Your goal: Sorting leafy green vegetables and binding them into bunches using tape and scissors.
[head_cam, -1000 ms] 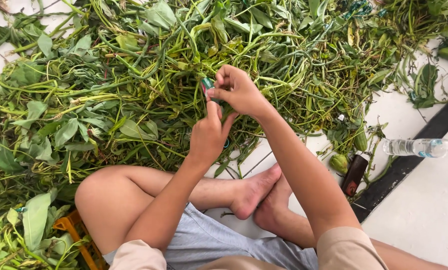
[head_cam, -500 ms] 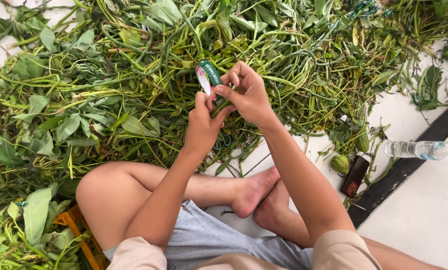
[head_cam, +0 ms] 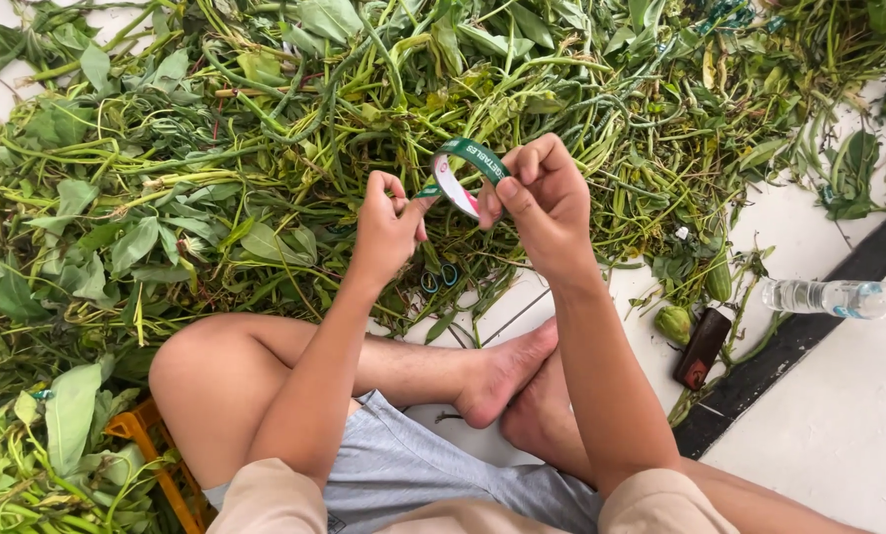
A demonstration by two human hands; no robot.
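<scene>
The floor is pale, smooth tile with thin grout lines, lit by soft, even daylight without hard shadows. A dark strip runs diagonally across it at the right. A thick heap of green stems and leaves covers the far and left parts. An orange plastic crate shows at the near left. On the right lie a clear plastic water bottle and a small dark brown block.
</scene>
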